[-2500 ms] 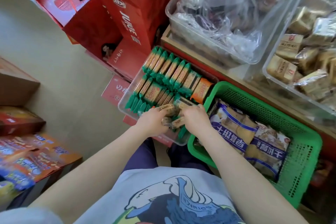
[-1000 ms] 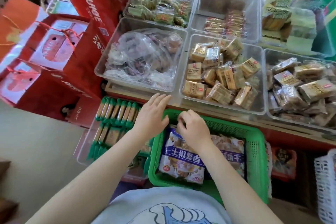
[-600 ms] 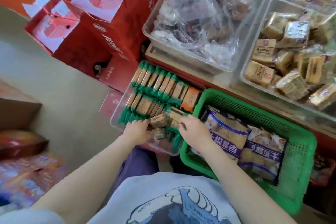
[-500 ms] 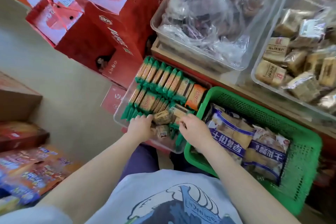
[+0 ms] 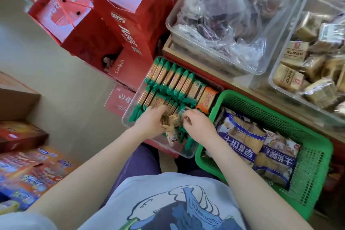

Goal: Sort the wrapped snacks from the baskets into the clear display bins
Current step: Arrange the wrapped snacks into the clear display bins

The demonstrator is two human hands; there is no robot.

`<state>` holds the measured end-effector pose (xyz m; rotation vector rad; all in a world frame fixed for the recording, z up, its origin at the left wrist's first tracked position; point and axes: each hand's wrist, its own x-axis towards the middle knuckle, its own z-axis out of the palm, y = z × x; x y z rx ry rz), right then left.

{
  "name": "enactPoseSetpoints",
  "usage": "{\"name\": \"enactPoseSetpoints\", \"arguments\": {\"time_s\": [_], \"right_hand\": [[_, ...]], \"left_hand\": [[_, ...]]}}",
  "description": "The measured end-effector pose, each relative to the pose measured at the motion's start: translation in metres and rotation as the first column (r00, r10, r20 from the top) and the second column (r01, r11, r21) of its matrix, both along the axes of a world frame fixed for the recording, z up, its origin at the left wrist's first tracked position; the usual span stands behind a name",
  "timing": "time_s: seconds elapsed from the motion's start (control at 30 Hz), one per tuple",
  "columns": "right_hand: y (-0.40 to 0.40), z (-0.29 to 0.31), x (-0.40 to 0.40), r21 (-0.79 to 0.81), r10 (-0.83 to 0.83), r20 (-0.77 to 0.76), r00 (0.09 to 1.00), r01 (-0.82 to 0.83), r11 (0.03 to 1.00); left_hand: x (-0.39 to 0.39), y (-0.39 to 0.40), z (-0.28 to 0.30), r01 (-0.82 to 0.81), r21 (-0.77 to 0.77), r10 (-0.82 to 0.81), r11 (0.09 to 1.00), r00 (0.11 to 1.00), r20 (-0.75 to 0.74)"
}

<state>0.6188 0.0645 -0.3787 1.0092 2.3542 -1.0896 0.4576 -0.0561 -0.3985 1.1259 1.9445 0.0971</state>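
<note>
A clear bin (image 5: 128, 115) in front of my knees holds rows of green-ended wrapped biscuit packs (image 5: 171, 78) and one orange pack (image 5: 206, 100). My left hand (image 5: 151, 120) grips a few small tan wrapped snacks (image 5: 170, 120) over the bin's near end. My right hand (image 5: 198, 125) is beside it, its fingers curled and pinching at a snack in the same bunch. More tan snacks (image 5: 171, 136) and green packs lie loose under my hands. To the right stands a green basket (image 5: 315, 157) holding large blue-and-white snack bags (image 5: 240, 136).
Above, on a wooden shelf edge (image 5: 168, 46), stand clear display bins: one with crumpled plastic bags (image 5: 229, 15), one with tan wrapped cakes (image 5: 306, 56). Red gift boxes (image 5: 104, 24) are stacked at the upper left. Boxed goods (image 5: 28, 164) lie at the left on the beige floor.
A second ago both hands were up at the green basket's far rim. They have come down to the clear bin, and my left hand has gathered small tan snacks.
</note>
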Motion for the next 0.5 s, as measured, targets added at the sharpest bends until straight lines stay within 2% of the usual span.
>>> {"name": "enactPoseSetpoints", "arguments": {"time_s": [0.17,0.23,0.33,0.43,0.5], "right_hand": [[0.013,0.039,-0.007,-0.049,-0.022,-0.108,0.994,0.017,0.999],[0.026,0.055,0.003,0.017,-0.080,-0.168,0.983,0.084,0.996],[0.052,0.079,0.036,0.164,-0.103,-0.263,0.959,0.149,0.975],[0.077,0.102,0.080,0.242,-0.221,-0.370,0.902,0.323,0.915],[0.092,0.116,0.109,0.283,-0.327,-0.470,0.820,0.491,0.824]], "left_hand": [[0.013,0.043,0.048,0.011,0.291,-0.014,0.957,1.000,0.010],[0.025,0.065,0.068,-0.005,0.387,-0.007,0.922,1.000,0.029],[0.051,0.098,0.095,0.062,0.531,-0.075,0.845,0.997,0.003],[0.080,0.129,0.110,0.038,0.665,-0.021,0.746,0.999,-0.033],[0.094,0.149,0.115,0.051,0.712,0.030,0.700,0.994,-0.101]]}}
